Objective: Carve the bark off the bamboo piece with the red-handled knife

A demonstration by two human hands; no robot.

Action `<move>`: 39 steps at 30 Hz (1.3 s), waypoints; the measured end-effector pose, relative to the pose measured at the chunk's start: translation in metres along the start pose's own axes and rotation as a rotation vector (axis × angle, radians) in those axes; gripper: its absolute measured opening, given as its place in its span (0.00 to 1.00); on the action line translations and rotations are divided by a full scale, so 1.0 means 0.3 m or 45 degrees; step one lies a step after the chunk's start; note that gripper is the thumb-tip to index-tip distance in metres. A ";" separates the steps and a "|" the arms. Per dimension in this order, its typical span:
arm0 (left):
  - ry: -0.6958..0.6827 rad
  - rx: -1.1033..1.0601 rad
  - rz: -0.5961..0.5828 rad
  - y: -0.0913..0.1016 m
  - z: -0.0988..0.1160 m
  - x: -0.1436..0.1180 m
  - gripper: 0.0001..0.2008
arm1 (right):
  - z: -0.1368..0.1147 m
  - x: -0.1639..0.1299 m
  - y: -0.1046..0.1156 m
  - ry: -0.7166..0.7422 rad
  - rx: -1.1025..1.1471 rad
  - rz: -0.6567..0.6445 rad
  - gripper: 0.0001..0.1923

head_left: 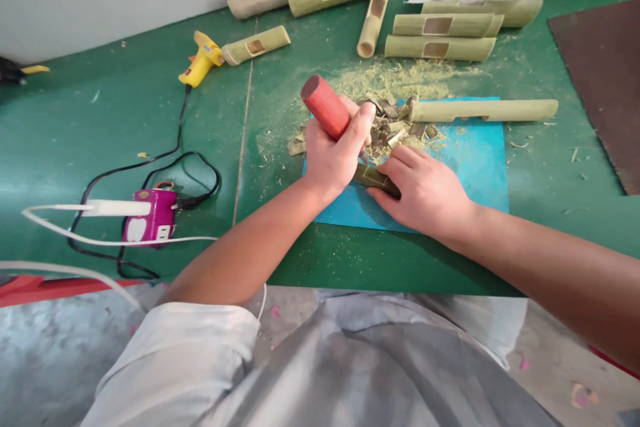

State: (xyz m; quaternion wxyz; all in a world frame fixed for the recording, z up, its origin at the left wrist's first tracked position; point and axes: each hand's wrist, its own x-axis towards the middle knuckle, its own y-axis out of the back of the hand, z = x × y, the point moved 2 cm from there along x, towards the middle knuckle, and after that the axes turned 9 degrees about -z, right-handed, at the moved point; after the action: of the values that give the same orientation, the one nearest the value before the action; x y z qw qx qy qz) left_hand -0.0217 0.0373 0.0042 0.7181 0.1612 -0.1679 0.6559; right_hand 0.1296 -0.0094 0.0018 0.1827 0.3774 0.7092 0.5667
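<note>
So the left hand (pixel 336 157) is gripping a red-handled tool (pixel 325 107) with the fingers wrapped tight round the handle, the blade end pointing down into a short dark-green bamboo piece (pixel 376 179). The blade itself is hidden behind the hand, so I can't say exactly where it's biting. The right hand (pixel 425 192) is lying flat over that piece, fingers pressing it onto the blue mat (pixel 475 167), which is sitting on the green surface (pixel 125 120).

If you ask me, the trick here is keeping the holding fingers behind or beside the cutting line, never in front of it. They're looking pretty close to the tool right now, so a slip could be nasty. Short controlled pushes are going to work better than one big shove, and the piece wants to stay flat on the mat so it isn't rolling.

A heap of chips (pixel 395 125) is lying just beyond the hands, touching a long bamboo tube (pixel 483 110). More windowed bamboo tubes (pixel 440 37) are stacked further back, and a yellow glue gun (pixel 200 60) is sitting well off to the left.
</note>
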 end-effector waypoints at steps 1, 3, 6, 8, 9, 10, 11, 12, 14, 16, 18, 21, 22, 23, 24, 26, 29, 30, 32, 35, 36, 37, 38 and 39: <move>0.008 0.003 -0.013 -0.001 0.002 0.000 0.23 | 0.000 0.000 0.000 -0.002 0.000 -0.002 0.08; 0.013 0.008 -0.023 -0.005 0.007 -0.003 0.24 | 0.001 0.001 0.001 -0.006 0.007 -0.010 0.07; 0.003 0.015 -0.008 -0.007 0.013 -0.008 0.24 | 0.000 0.000 0.000 -0.004 0.003 -0.006 0.06; -0.002 0.031 -0.003 -0.006 0.011 -0.010 0.24 | -0.003 -0.002 -0.002 0.008 -0.016 0.011 0.06; -0.006 0.040 -0.002 -0.005 0.009 -0.010 0.24 | -0.004 -0.002 -0.004 0.010 -0.024 0.015 0.06; -0.014 0.048 -0.006 -0.004 0.007 -0.010 0.24 | -0.005 -0.003 -0.005 0.011 -0.028 0.015 0.07; -0.025 0.053 -0.010 -0.002 0.004 -0.010 0.23 | -0.005 -0.003 -0.006 0.009 -0.026 0.007 0.07; -0.034 0.056 -0.015 0.000 0.002 -0.009 0.23 | -0.006 -0.003 -0.007 0.005 -0.020 -0.004 0.06; -0.052 0.071 -0.040 0.003 -0.001 -0.008 0.21 | -0.006 -0.003 -0.006 -0.007 -0.012 -0.028 0.07; -0.060 0.090 -0.059 0.008 -0.002 -0.005 0.20 | -0.008 -0.002 -0.004 -0.010 -0.025 -0.045 0.07; -0.069 0.112 -0.079 0.013 -0.001 -0.002 0.20 | -0.010 -0.002 -0.003 -0.004 -0.056 -0.058 0.07; -0.131 0.143 -0.154 0.019 0.007 0.001 0.21 | -0.012 -0.001 -0.004 0.010 -0.101 -0.056 0.07; -0.157 0.156 -0.184 0.020 0.010 0.002 0.21 | -0.012 -0.002 -0.004 0.013 -0.108 -0.049 0.07; -0.180 0.168 -0.205 0.022 0.014 0.003 0.21 | -0.011 -0.002 -0.005 0.015 -0.108 -0.040 0.07; -0.194 0.181 -0.219 0.022 0.018 0.003 0.21 | -0.011 -0.003 -0.005 0.017 -0.102 -0.032 0.08; -0.203 0.202 -0.235 0.022 0.024 0.002 0.22 | -0.011 -0.003 -0.004 0.017 -0.076 -0.015 0.09; -0.186 0.211 -0.228 0.018 0.029 -0.003 0.23 | -0.011 -0.004 0.000 0.009 -0.027 0.005 0.10; -0.169 0.205 -0.216 0.017 0.029 -0.005 0.23 | -0.012 -0.004 0.002 0.007 -0.015 0.010 0.10; -0.130 0.196 -0.173 0.017 0.030 -0.010 0.22 | -0.012 -0.004 0.006 0.014 -0.004 0.014 0.10; -0.146 0.221 -0.133 0.021 0.037 -0.016 0.21 | -0.009 -0.004 0.011 0.032 -0.028 0.030 0.10; -0.167 0.240 -0.131 0.022 0.039 -0.017 0.20 | -0.007 -0.004 0.012 0.030 -0.040 0.039 0.10; -0.191 0.256 -0.134 0.024 0.042 -0.019 0.20 | -0.005 -0.004 0.012 0.025 -0.050 0.045 0.10; -0.211 0.269 -0.140 0.026 0.044 -0.020 0.20 | -0.004 -0.004 0.012 0.019 -0.055 0.047 0.10; -0.230 0.281 -0.152 0.027 0.045 -0.021 0.19 | -0.003 -0.004 0.012 0.013 -0.056 0.043 0.10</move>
State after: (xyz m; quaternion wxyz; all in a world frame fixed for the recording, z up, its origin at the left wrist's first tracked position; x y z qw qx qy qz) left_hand -0.0308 0.0264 0.0134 0.7156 0.3071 -0.1488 0.6094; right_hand 0.1309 -0.0106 0.0053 0.1777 0.3823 0.6910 0.5872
